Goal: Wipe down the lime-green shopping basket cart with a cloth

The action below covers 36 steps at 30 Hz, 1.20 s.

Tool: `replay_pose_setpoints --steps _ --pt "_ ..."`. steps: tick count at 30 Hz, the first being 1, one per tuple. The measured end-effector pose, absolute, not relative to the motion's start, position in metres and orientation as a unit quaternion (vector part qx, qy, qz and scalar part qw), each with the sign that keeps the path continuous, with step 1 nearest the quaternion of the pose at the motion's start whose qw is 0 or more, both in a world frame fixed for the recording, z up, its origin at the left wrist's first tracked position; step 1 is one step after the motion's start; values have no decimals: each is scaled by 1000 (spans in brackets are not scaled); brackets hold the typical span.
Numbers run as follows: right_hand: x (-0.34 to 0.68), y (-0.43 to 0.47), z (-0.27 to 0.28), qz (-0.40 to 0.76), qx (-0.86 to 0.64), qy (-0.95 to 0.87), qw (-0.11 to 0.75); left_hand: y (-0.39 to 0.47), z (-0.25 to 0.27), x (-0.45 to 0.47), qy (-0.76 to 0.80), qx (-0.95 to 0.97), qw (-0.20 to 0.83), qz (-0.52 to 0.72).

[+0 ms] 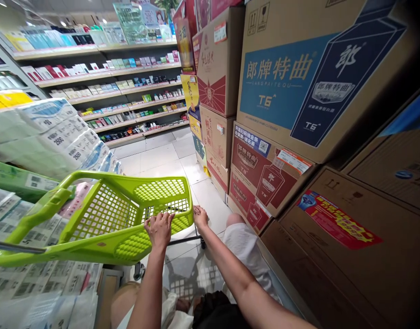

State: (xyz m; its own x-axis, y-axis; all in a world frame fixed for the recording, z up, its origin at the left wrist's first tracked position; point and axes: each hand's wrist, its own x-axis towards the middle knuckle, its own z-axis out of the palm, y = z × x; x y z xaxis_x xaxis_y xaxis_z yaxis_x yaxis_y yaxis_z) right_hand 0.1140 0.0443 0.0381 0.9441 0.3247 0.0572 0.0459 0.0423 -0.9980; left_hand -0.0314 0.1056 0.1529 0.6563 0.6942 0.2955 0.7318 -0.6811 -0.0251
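Note:
A lime-green plastic shopping cart [117,237] stands sideways in front of me, its long handle end to the left. My left hand [159,229] is curled over the cart's near rim, knuckles up. At the right-hand corner of the basket, my right hand [200,216] is closed around the edge; part of its grip is hidden. The basket's mesh walls show no goods inside. Dark casters carry the cart on the tiled floor [155,157].
Stacked liquor cartons [278,82] rise close on my right. Packs of paper tissue [59,137] are piled on the left, touching or close behind the cart. Shelves of small boxed goods [107,87] span the far end. White floor tiles run between the stacks.

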Motion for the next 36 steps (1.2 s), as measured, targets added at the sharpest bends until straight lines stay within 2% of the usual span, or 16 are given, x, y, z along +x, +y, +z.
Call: replay_pose_setpoints --steps 6,12,17,25,31,36 --pt "127 58 54 54 -664 -150 730 103 150 -20 -419 -895 85 -130" --pt "122 51 39 80 -724 -115 675 100 158 -5 -439 -889 55 -121" --pt "128 58 58 50 -710 -136 690 113 159 -14 -453 -878 25 -153" --pt "60 64 61 -25 -721 -137 679 116 154 -21 -480 -862 50 -157" --pt "99 63 73 32 -755 -66 651 111 154 -24 -472 -870 38 -141" --pt "80 53 54 -33 -754 -120 645 106 154 -25 -475 -868 43 -142"
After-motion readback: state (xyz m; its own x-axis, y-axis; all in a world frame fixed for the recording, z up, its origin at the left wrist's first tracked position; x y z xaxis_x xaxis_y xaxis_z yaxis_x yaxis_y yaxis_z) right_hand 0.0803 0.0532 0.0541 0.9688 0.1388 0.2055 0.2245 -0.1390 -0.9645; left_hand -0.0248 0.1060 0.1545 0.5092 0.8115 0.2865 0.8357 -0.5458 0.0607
